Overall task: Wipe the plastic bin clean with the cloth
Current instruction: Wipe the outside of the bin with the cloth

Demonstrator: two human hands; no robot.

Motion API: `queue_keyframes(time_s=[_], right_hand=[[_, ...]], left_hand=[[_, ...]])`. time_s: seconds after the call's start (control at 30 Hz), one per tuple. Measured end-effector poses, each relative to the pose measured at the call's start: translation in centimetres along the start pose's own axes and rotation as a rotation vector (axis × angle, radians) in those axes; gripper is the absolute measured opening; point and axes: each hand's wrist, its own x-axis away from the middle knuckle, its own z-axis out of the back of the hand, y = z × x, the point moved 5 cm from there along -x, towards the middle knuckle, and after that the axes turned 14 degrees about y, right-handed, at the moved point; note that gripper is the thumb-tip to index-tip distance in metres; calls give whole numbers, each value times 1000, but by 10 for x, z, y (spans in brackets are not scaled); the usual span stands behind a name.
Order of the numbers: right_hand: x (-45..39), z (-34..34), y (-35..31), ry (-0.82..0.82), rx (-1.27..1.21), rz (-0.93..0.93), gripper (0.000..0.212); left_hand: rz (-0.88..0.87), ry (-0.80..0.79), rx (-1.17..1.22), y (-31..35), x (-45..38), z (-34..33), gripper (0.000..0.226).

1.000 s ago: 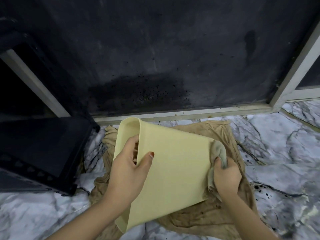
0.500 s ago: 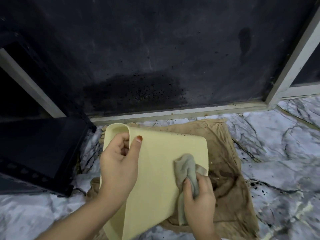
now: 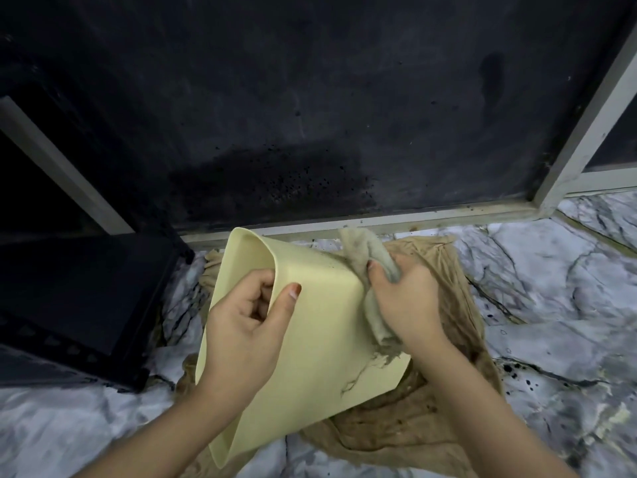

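**Cloth now at the bin's far corner**

The pale yellow plastic bin (image 3: 320,357) is held tilted on its side above a crumpled brown rag (image 3: 444,401) spread on the marble floor (image 3: 558,291). Its open mouth faces left and away, and its flat base end points right. The left hand (image 3: 241,332) grips the rim: the fingers (image 3: 262,288) curl inside the opening while the thumb presses flat on the outer wall. The right hand (image 3: 410,298) bunches a grey cloth (image 3: 365,257) in curled fingers and presses it against the bin's upper right corner, where the wall meets the base. One end of the cloth sticks up past the bin's edge; the other trails down along the base edge, with frayed threads lying on the yellow wall.

Room is tight behind and to the left. The bin's rim sits near the pale frame (image 3: 379,222) at the foot of the dark stained panel (image 3: 310,115), and a black box (image 3: 76,298) stands just beside the rag on the left. Open floor lies to the right and toward the person.

Half a second earlier the cloth was lower, on the middle of the wall; it has since travelled up to the far corner, and the bin has turned so more of its mouth shows.

No label or writing is visible on any object.
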Motion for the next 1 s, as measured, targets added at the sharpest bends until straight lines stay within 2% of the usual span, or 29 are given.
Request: queue_keyframes(time_s=[0.2, 0.33, 0.47, 0.57, 0.7, 0.77, 0.83, 0.9, 1.0], right_hand=[[-20, 16, 75, 95, 123, -237, 20], [-11, 26, 90, 172, 138, -291, 25], [17, 17, 80, 172, 108, -204, 18], [45, 8, 31, 153, -32, 7, 12], [66, -6, -37, 9, -225, 180, 13], [60, -6, -58, -8, -237, 218, 13], [48, -4, -71, -51, -189, 239, 10], [31, -2, -71, -125, -113, 201, 11], [15, 2, -55, -149, -45, 123, 31]], left_hand=[[36, 23, 32, -4, 0, 2, 4], [57, 22, 30, -4, -3, 1, 5], [45, 12, -3, -3, -8, -1, 3], [47, 22, -24, -3, -11, -4, 12], [28, 3, -21, 1, -10, -3, 8], [-5, -20, -32, 4, -8, -1, 7], [-42, -41, -53, 4, -7, -1, 14], [-69, -51, -68, 5, -6, 0, 16], [-50, -50, -65, 4, -5, 2, 18]])
